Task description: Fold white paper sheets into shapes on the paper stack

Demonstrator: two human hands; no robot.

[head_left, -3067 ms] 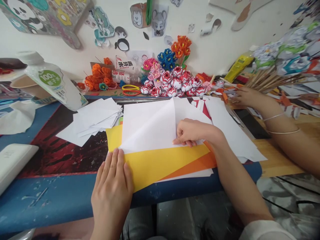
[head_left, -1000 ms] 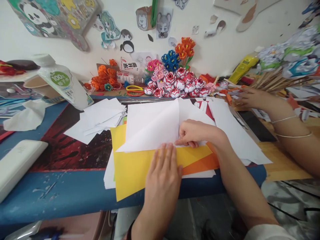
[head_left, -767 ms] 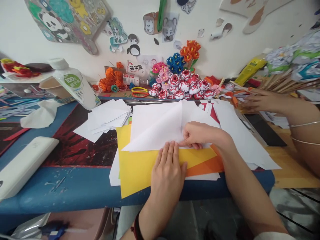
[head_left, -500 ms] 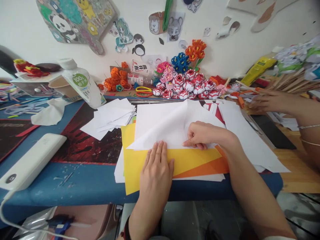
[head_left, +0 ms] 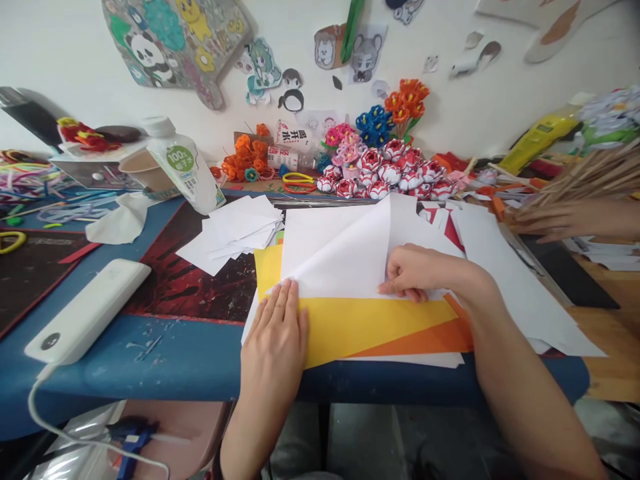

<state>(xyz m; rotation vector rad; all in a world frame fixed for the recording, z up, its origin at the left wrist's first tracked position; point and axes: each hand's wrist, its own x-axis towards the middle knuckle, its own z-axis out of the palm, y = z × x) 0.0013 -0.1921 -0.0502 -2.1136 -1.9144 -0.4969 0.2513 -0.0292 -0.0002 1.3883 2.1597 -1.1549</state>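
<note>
A white sheet of paper (head_left: 325, 260) lies folded over on itself, its front folded edge above yellow paper (head_left: 370, 320) and orange paper (head_left: 420, 337). My left hand (head_left: 275, 327) rests flat with fingers stretched out, the fingertips on the left end of the fold. Farther right, my right hand (head_left: 413, 270) is closed, its curled fingers pressed onto the sheet by the front edge. The paper just left of those fingers bends up a little. Whether any paper is pinched inside the right hand is hidden.
Loose white papers (head_left: 240, 230) lie at left, a long white sheet (head_left: 520, 280) at right. Behind stand red-and-white flowers (head_left: 385, 170) and a white bottle (head_left: 183, 167). A power bank (head_left: 87, 310) sits front left. Another person's hand (head_left: 555, 217) is near thin brown strips (head_left: 590, 173).
My left hand has slid left along the fold to its left end. My right hand stays at about the same spot on the sheet. The view has shifted slightly.
</note>
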